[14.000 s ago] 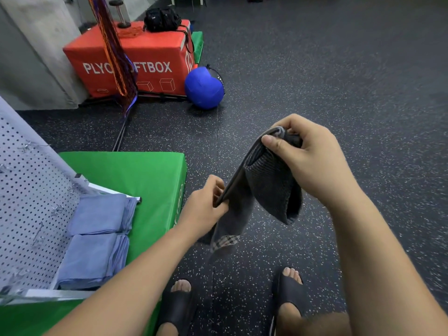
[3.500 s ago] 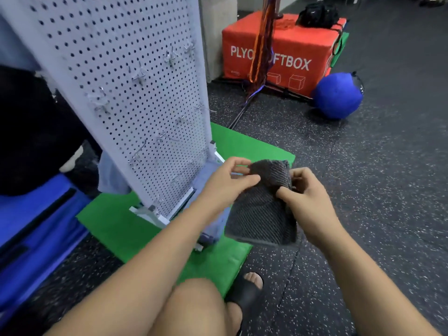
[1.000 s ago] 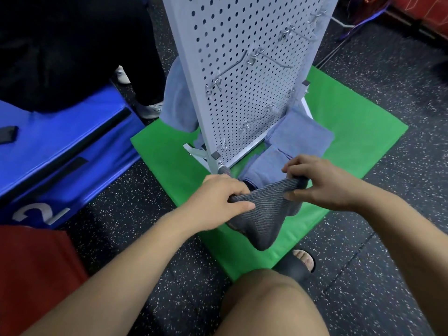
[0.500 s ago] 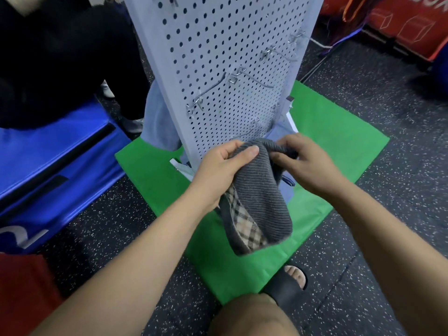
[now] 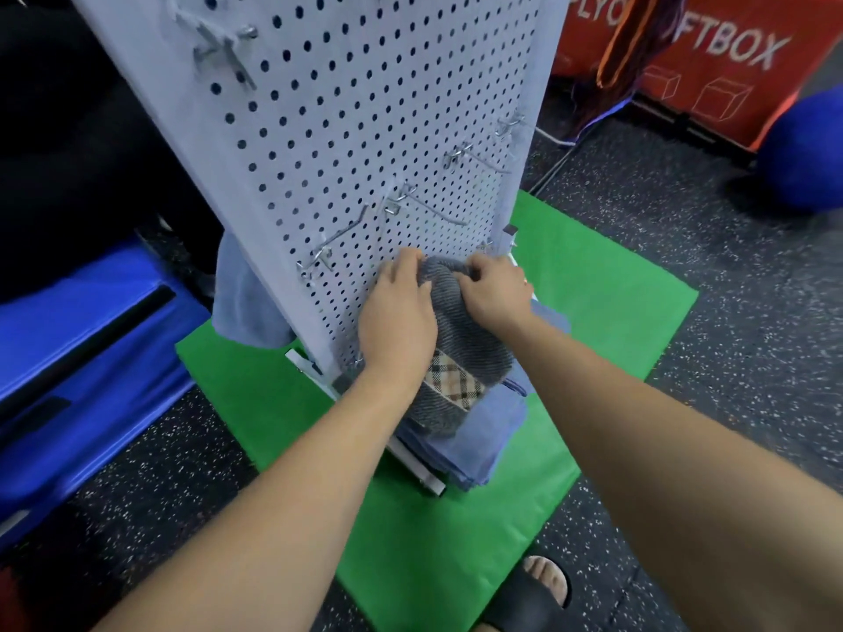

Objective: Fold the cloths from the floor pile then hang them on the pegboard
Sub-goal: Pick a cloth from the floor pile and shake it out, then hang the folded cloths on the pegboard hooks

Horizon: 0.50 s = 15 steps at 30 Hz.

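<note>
Raised and pushed forward since half a second ago, the folded grey cloth (image 5: pixel 460 353) now meets the lower pegboard (image 5: pixel 342 107).
Above the blue cloths (image 5: pixel 479 444) stacked at the base, the left hand (image 5: pixel 397 312) and right hand (image 5: pixel 495 291) each pinch its top fold. Whether a hook lies under it is hidden. I judge the fold should stay level and slide fully on before either hand lets go; bare hooks (image 5: pixel 429 207) stand higher.

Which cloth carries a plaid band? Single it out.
The grey ribbed cloth that the left hand and right hand hold against the pegboard. The folded cloths beneath it and the cloth behind the board are plain blue.
</note>
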### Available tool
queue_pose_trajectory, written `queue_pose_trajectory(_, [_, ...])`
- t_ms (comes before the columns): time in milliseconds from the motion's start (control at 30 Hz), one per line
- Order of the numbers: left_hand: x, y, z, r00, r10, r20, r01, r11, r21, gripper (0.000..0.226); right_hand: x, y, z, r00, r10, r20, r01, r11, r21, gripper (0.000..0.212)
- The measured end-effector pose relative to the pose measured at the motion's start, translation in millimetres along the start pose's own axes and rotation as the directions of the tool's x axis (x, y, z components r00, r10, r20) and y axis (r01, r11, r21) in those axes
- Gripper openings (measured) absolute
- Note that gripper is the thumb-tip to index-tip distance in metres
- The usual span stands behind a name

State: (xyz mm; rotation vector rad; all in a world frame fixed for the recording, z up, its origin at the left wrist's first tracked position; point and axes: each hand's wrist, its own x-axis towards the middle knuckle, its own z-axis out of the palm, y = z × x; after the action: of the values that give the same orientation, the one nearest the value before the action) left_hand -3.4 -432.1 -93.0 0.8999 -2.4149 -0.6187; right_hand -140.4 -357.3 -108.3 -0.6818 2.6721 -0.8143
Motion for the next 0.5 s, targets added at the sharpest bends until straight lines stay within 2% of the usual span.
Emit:
queue_pose_trajectory(67, [-2, -7, 7, 0.998, 0.064, 0.024, -0.067, 0.989, 0.134, 0.020, -4, 2, 10, 0.999, 0.029, -0.030, -0.030, 0.999, -0.015, 0.023])
queue_pose_trajectory(100, [-3, -9, 8, 0.998, 0.057, 0.021, -0.059, 0.989, 0.136, 0.019, -9, 3, 13, 0.995, 0.022, -0.099, -0.023, 1.000, -0.008, 0.026])
queue_pose_trajectory(167, [-9, -9, 10, 0.997, 0.071, -0.003, -0.070, 0.992, 0.104, 0.025, -17, 6, 17, 0.971, -0.035, -0.237, 0.050, 0.997, 0.060, 0.017])
queue_pose_trajectory(200, [-13, -7, 12, 0.990, 0.139, -0.022, -0.134, 0.981, 0.140, 0.032, -21, 8, 18, 0.965, -0.075, -0.250, 0.105, 0.989, 0.109, 0.015])
queue_pose_trajectory(267, [-16, -7, 19, 0.971, 0.241, 0.000, -0.238, 0.959, 0.151, 0.040, -28, 10, 20, 0.982, -0.098, -0.159, 0.134, 0.963, 0.234, 0.021])
queue_pose_trajectory(367, [-14, -9, 24, 0.972, 0.202, 0.120, -0.217, 0.968, 0.128, 0.047, -31, 11, 12, 1.000, 0.009, 0.007, -0.012, 0.885, 0.465, 0.027])
queue_pose_trajectory(400, [-15, -9, 25, 0.969, 0.194, 0.154, -0.218, 0.963, 0.159, 0.048, -31, 14, 10, 0.998, 0.032, 0.051, -0.053, 0.874, 0.484, 0.027])
queue_pose_trajectory(500, [-13, -6, 30, 0.948, 0.208, 0.240, -0.263, 0.938, 0.227, 0.049, -31, 18, 7, 0.987, -0.051, 0.152, -0.016, 0.912, 0.410, 0.032])
